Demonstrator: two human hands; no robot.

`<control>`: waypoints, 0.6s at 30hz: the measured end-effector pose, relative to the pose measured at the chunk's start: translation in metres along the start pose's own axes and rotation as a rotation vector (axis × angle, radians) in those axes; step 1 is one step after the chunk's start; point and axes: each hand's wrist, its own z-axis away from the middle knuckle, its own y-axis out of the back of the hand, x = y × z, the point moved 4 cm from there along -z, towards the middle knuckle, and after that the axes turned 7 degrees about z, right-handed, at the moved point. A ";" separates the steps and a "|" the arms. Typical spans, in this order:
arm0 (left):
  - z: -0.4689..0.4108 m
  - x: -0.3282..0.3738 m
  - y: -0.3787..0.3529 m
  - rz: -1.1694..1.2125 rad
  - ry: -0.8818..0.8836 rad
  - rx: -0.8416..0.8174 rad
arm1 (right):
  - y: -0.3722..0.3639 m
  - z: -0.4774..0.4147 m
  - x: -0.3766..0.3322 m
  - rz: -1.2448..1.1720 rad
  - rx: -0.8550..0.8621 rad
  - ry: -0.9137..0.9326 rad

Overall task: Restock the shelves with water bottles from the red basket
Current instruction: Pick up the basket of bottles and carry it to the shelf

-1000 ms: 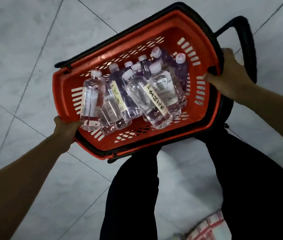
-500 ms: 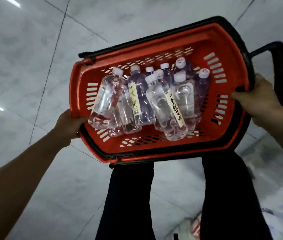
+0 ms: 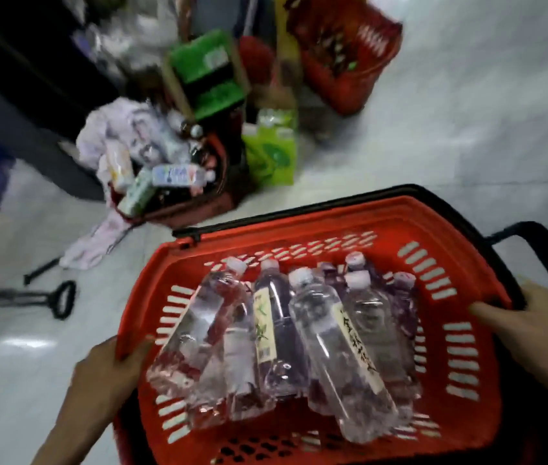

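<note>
Red basket point(image 3: 333, 226) held over pale glossy tiled floor point(image 3: 467, 122), left hand point(image 3: 104, 374) gripping left rim, right hand point(image 3: 527, 333) gripping right rim, water bottles point(image 3: 299, 347) lying inside, second basket point(image 3: 343, 45) and green cartons point(image 3: 205, 72) beyond, blurred.

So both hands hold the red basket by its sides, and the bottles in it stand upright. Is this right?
Not quite. In the head view the bottles lie on their sides in the basket, caps pointing away from the person; they do not stand upright. The left hand and the right hand do hold the basket by its sides.
</note>
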 end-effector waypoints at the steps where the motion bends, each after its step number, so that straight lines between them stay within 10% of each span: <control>1: -0.001 0.037 0.014 -0.009 -0.038 0.011 | 0.032 -0.001 -0.015 -0.018 0.053 -0.006; 18: -0.172 0.545 -0.008 -0.339 -0.887 -0.106 | 0.198 -0.112 -0.031 -0.205 0.489 -0.430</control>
